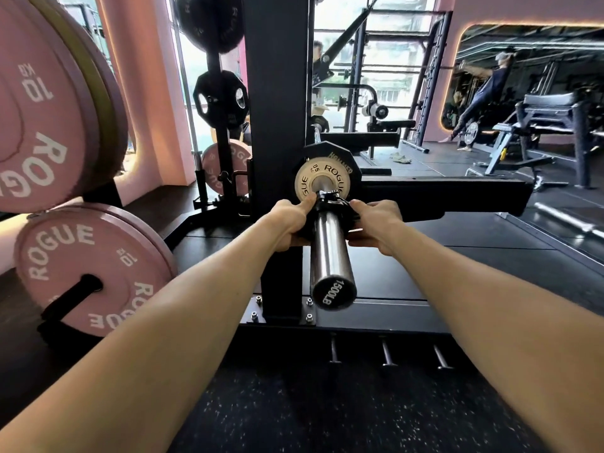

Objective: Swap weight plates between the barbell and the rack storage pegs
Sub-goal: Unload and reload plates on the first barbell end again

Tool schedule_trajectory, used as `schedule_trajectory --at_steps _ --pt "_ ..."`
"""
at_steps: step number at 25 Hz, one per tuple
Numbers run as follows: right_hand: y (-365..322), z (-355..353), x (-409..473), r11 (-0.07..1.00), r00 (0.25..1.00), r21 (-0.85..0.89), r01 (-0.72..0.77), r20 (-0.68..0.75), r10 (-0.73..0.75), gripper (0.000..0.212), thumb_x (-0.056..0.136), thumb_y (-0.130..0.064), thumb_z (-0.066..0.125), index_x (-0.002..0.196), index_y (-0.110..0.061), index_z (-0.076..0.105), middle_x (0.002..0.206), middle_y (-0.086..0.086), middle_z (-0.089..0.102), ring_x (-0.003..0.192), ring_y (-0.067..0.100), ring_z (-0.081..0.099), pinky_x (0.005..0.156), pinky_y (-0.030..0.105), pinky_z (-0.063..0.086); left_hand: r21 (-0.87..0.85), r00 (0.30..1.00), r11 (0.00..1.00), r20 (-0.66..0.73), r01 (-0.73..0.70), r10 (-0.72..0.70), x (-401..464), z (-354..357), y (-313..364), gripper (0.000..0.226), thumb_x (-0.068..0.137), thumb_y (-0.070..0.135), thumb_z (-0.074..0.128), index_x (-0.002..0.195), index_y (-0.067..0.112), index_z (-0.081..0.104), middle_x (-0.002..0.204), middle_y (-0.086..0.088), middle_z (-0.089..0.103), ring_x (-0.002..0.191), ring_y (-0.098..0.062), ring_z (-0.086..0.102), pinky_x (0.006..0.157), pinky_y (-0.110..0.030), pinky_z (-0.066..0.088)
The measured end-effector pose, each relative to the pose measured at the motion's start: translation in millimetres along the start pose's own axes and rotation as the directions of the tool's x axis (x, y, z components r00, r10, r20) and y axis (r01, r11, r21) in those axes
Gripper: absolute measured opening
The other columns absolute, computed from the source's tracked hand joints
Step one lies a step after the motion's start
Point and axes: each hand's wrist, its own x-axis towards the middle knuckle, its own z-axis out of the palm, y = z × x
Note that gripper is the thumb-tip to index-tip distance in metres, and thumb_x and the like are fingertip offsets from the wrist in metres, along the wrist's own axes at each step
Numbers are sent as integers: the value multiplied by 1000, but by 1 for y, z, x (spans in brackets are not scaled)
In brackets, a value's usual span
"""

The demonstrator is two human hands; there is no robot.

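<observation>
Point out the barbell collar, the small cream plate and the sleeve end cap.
barbell collar (333, 204): head view, its clamp top.
small cream plate (305, 182): head view, left face.
sleeve end cap (333, 294): head view, black printed face.

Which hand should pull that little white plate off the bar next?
Probably the left hand: its thumb already reaches the small white plate. The right hand grips the collar, which likely must slide off first.

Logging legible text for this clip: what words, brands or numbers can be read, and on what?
"ROGUE", "10 KG": upper pink plate
"ROGUE", "10": lower pink plate
"ROGUE", "0.5": small cream plate on the barbell sleeve
"HAMMER": black plate behind it
"1500LB": sleeve end cap
Lettering on the black plate at top: blurred.
</observation>
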Motion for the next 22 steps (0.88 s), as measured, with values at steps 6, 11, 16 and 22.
schedule_trajectory --at_steps 6,11,16,22 --pt "-10 18 85 992 996 -113 55 -58 -62 33 89 -33 65 95 -1 65 94 20 70 66 36 71 59 48 60 20 1000 1000 -11 1 -1 78 7 8 42 96 43 54 108 3 50 81 -7 58 63 -17 60 50 -34 56" --pt "-17 26 132 986 996 -157 51 -65 -62 35 90 -36 65 96 -1 63 88 16 70 63 30 69 51 38 57 34 997 999 -65 -25 27 128 14 15 39 96 44 54 101 6 46 83 -6 53 66 -18 57 51 -34 53" --pt "-20 28 158 966 990 -232 113 -59 -130 30 93 -32 60 86 -3 63 84 19 72 56 26 64 43 27 46 37 995 999 -101 -16 19 161 18 16 38 97 42 54 109 7 51 84 -6 56 67 -19 58 50 -33 52" --pt "-50 22 149 787 940 -570 237 -71 -335 35 91 -37 61 80 -4 62 82 12 66 73 30 63 63 32 46 94 994 996 -109 -4 15 154 22 27 28 99 37 52 110 12 45 82 -5 52 67 -18 56 50 -33 51"
